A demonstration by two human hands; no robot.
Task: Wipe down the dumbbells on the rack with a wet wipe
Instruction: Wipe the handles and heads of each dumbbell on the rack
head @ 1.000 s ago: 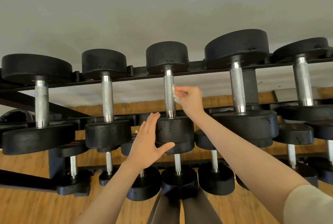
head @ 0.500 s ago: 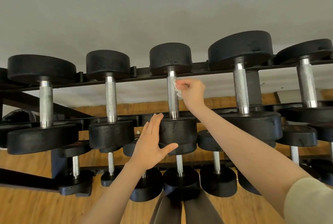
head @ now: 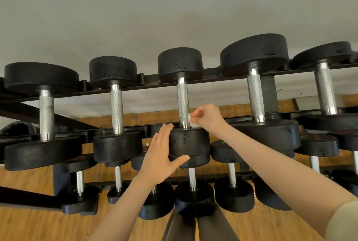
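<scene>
On top rack [head: 213,78] | right hand [head: 208,117] is pinching wipe [head: 191,121] against dumbbell [head: 184,103] handle | left hand [head: 160,155], fingers [head: 164,134] straight, is bracing its head.

Grey wall [head: 174,8] behind; wooden floor [head: 38,225] below; dark leggings [head: 199,227].

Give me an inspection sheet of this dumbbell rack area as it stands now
Surface: black rack, dumbbells on several tiers.
Job's things: wet wipe against the lower end of the centre dumbbell handle.
Clutter: small white scrap behind the rack.
Hands: right hand pinches the wipe; left hand, fingers straight, steadies the dumbbell's near head.
Cables: nothing seen.
Surroundings: wooden floor, pale wall.
</scene>
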